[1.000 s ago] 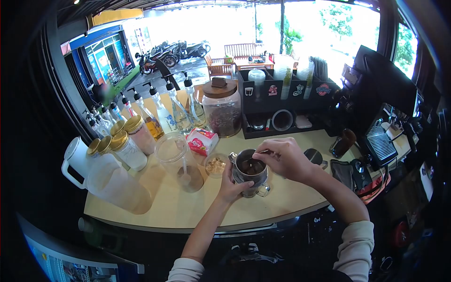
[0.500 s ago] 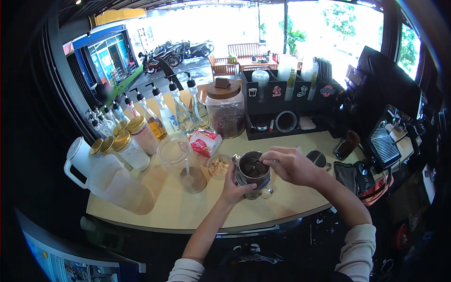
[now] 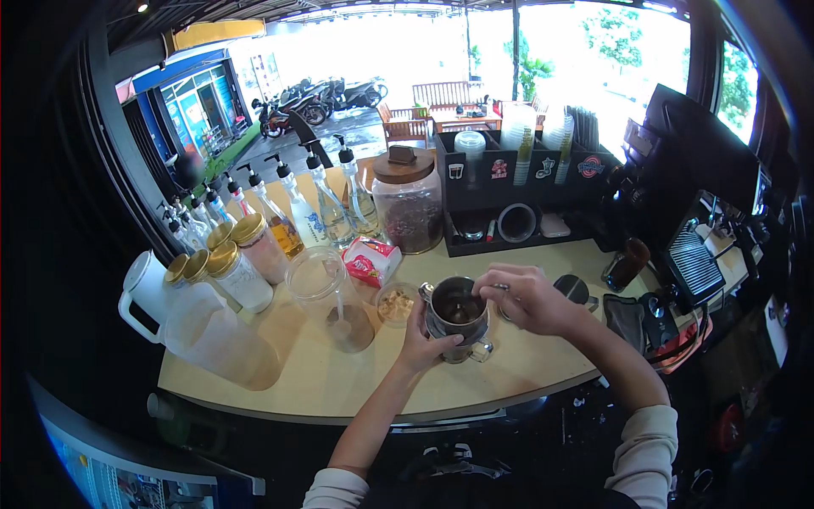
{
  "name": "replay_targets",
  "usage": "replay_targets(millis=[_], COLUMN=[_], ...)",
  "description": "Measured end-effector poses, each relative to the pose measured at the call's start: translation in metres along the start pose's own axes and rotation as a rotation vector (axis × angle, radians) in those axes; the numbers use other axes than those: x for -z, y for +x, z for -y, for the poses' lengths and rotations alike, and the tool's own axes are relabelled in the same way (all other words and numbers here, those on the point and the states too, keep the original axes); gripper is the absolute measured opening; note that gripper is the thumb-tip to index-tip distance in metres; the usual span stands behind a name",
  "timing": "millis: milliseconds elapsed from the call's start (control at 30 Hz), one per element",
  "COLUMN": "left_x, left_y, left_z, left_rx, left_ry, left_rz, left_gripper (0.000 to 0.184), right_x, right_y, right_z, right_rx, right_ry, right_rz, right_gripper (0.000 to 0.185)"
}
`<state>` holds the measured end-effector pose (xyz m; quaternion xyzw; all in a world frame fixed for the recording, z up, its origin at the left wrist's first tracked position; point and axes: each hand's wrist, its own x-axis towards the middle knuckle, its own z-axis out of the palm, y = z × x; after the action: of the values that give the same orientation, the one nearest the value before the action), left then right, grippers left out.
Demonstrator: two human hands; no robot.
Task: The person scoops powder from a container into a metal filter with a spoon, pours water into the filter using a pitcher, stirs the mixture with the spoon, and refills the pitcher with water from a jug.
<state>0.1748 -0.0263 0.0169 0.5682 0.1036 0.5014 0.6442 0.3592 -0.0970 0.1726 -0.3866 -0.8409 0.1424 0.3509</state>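
Note:
My left hand (image 3: pixel 420 341) is wrapped round the lower left side of a metal drip coffee filter (image 3: pixel 459 304), which rests on a glass mug (image 3: pixel 462 352). The filter's open top faces me, and its dark inside shows a few glints. My right hand (image 3: pixel 527 299) is closed in a pinch over the filter's right rim, on a thin metal handle (image 3: pixel 500 287) whose lower end I cannot make out. A small bowl with pale brown bits (image 3: pixel 396 305) stands just left of the filter. Left of that is a clear tub of brown powder (image 3: pixel 352 329) with a scoop inside.
At left stand a clear pitcher (image 3: pixel 216 339), a white jug (image 3: pixel 142 288) and several gold-lidded jars (image 3: pixel 242 276). Pump bottles (image 3: pixel 280 225), a big wooden-lidded jar (image 3: pixel 409 208) and a black cup organizer (image 3: pixel 517 182) line the back. A coffee machine (image 3: pixel 695 254) is at right.
My right hand has shifted slightly to the right, and more of the thin metal handle shows at its fingers. My left hand stays on the filter.

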Motion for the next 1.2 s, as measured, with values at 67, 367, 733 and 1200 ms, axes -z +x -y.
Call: replay_targets(millis=[67, 367, 733, 1200], left_x=[0.0, -0.004, 0.001, -0.001], left_y=[0.001, 0.0, 0.0, -0.001], left_z=[-0.001, -0.002, 0.004, 0.002], left_rx=[-0.003, 0.002, -0.037, -0.012], left_ry=[0.003, -0.049, 0.018, -0.014], left_rz=[-0.003, -0.016, -0.002, -0.005], left_gripper=[0.085, 0.085, 0.084, 0.084], right_x=[0.0, -0.004, -0.011, -0.008], right_y=[0.002, 0.007, 0.0, -0.001], right_z=[-0.001, 0.003, 0.003, -0.001], right_rx=[0.054, -0.01, 0.054, -0.021], right_ry=[-0.034, -0.097, -0.123, -0.144], right_rz=[-0.022, 0.012, 0.009, -0.018], right_gripper=[0.01, 0.01, 0.011, 0.01])
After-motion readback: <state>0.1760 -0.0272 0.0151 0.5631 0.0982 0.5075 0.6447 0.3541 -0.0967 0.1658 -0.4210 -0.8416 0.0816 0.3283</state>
